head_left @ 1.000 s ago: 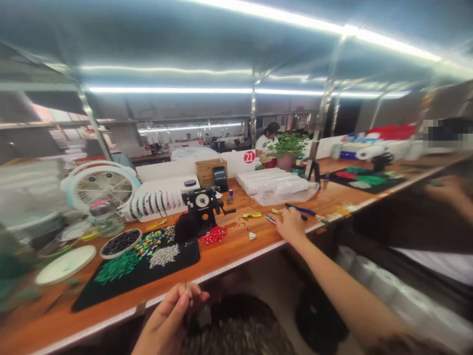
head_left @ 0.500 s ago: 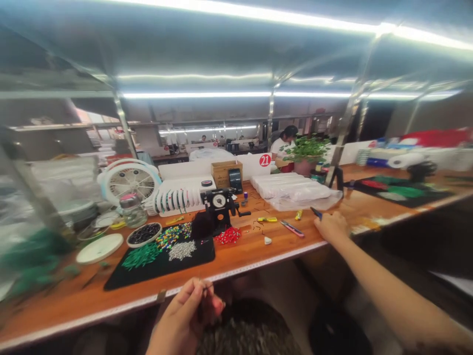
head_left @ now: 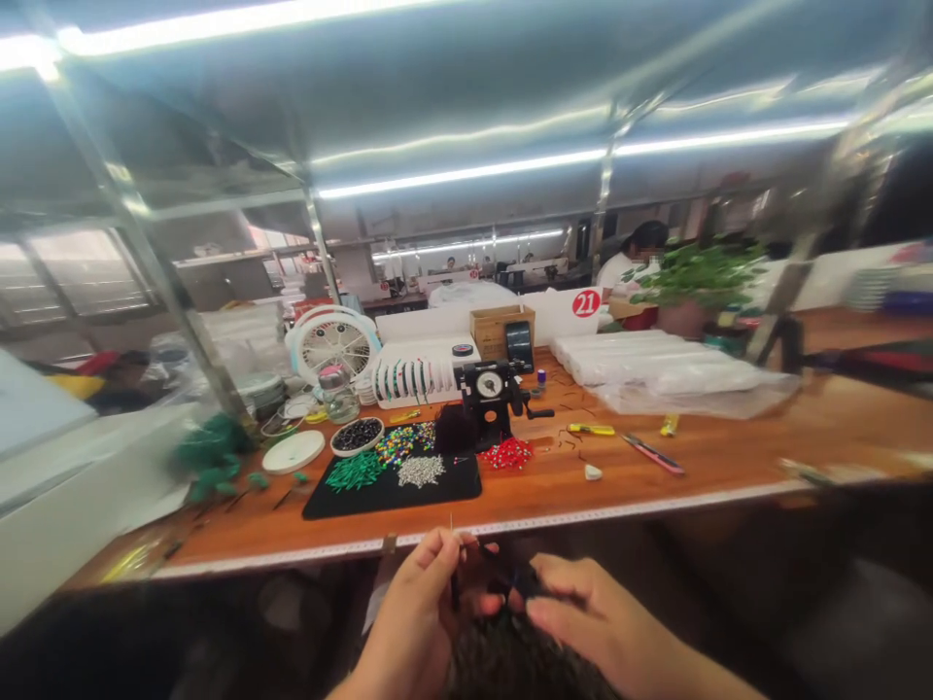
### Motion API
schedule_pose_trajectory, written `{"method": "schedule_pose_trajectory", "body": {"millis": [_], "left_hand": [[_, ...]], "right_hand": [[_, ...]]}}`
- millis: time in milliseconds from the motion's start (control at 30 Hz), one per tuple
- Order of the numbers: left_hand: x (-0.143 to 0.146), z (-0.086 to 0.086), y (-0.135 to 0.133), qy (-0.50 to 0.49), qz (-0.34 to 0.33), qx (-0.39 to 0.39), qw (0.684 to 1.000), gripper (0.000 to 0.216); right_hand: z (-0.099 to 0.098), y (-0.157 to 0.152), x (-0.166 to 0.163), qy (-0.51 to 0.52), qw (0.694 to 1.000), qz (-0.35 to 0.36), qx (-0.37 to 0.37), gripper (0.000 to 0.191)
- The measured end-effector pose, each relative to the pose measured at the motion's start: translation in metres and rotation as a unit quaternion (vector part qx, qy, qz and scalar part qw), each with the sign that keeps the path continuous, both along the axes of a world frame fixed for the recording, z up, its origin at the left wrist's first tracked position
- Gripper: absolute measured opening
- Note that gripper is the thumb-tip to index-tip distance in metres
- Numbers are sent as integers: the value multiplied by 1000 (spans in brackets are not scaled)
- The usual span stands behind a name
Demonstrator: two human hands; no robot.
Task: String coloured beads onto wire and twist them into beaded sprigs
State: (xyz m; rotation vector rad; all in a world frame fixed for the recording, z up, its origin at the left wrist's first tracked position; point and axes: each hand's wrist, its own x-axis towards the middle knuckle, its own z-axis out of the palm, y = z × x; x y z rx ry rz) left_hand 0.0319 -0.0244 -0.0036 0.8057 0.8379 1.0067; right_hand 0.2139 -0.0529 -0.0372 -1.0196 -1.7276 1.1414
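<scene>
Both hands (head_left: 419, 605) (head_left: 594, 608) close together, curled inward before the bench (head_left: 539, 486)

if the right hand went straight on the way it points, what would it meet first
Probably the left hand, just beyond the tip of the dark tool in the right hand, though depth is unclear.
</scene>
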Motion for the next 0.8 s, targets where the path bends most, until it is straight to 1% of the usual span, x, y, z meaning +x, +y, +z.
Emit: {"method": "schedule_pose_trajectory", "body": {"millis": [133,333,600,800], "left_hand": [[1,0,-2,-4,-7,2,1000,12],[1,-1,-1,-8,-6,0,1000,10],[2,1,-1,-2,5,-2,1000,8],[2,-4,1,2,-10,10,1000,11]], "right_hand": [[2,3,-2,-1,1000,15,21,26],[10,-1,-7,7,999,16,43,27],[11,0,-8,-5,998,7,55,26],[15,-2,-10,-9,998,12,60,26]]}}
